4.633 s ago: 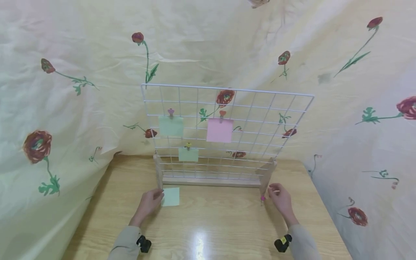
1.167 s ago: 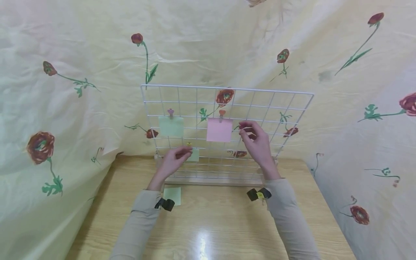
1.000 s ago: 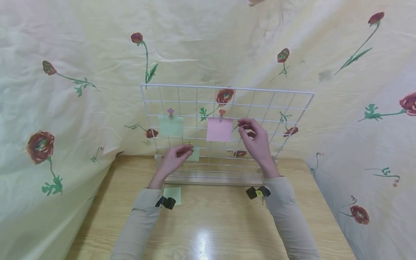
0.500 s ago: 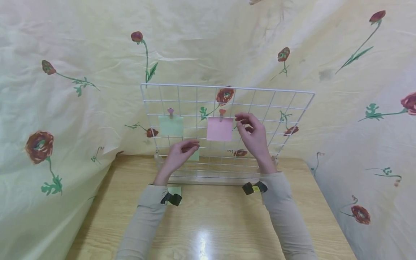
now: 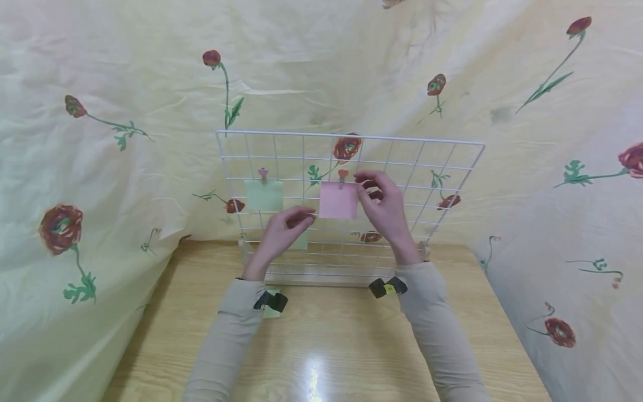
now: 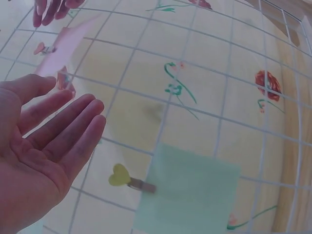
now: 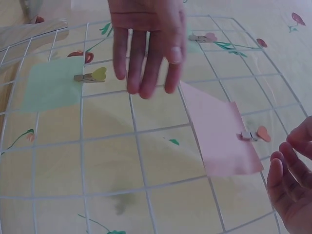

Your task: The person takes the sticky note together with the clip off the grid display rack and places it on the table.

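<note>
Left hand (image 5: 285,230) and right hand (image 5: 384,204) have neared the pink note (image 5: 337,201); I find both loose, gripping nothing; 1 clip (image 5: 343,174) atop suspends it.

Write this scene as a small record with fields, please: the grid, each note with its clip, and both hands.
Grid: white wire, stands on table
Pink note: on grid, under orange clip
Upper green note: on grid, under purple clip
Lower green note: on grid, under yellow clip
Loose note: green, on table, partly hidden
Left hand: left of pink note, nothing seen held
Right hand: beside orange clip, nothing seen held
</note>
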`<state>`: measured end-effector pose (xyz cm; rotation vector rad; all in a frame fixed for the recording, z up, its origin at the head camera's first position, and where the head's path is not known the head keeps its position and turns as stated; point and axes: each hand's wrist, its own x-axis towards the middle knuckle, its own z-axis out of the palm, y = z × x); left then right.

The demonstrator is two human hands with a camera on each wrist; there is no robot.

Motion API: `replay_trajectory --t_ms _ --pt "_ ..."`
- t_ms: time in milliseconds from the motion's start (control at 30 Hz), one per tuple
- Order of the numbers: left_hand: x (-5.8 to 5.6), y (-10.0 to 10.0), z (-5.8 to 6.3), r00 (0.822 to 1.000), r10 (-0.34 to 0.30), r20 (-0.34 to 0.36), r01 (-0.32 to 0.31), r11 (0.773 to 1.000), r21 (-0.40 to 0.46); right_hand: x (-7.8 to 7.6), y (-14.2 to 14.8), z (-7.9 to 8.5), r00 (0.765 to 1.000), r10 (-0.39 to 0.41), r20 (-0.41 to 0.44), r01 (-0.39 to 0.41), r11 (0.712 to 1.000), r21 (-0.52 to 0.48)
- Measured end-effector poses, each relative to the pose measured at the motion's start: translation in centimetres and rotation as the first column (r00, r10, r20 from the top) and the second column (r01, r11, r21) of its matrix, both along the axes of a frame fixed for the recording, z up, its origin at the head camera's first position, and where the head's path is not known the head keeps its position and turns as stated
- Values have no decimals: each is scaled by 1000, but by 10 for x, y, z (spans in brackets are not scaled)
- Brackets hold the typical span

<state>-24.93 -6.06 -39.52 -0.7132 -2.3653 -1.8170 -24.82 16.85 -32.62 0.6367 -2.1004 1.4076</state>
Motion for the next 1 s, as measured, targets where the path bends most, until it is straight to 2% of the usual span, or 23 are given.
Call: replay_trajectory --t_ms 200,233,600,800,1000 --pt "-2 6 10 1000 12 -11 -11 1000 20 -7 -4 -1 996 -6 -89 17 992 127" --pt "-5 6 7 1000 11 -22 -11 999 30 -7 -5 -1 996 -9 -91 21 990 136" --pt "-11 20 17 993 64 -102 -51 991 123 -12 -11 6 991 -60 -117 82 979 188" --pt "-11 28 18 987 120 -109 -101 980 169 -13 -14 9 988 -116 -101 135 966 220" --pt "-13 34 17 983 149 -112 -118 962 245 -12 -17 7 984 -149 -97 168 958 233"
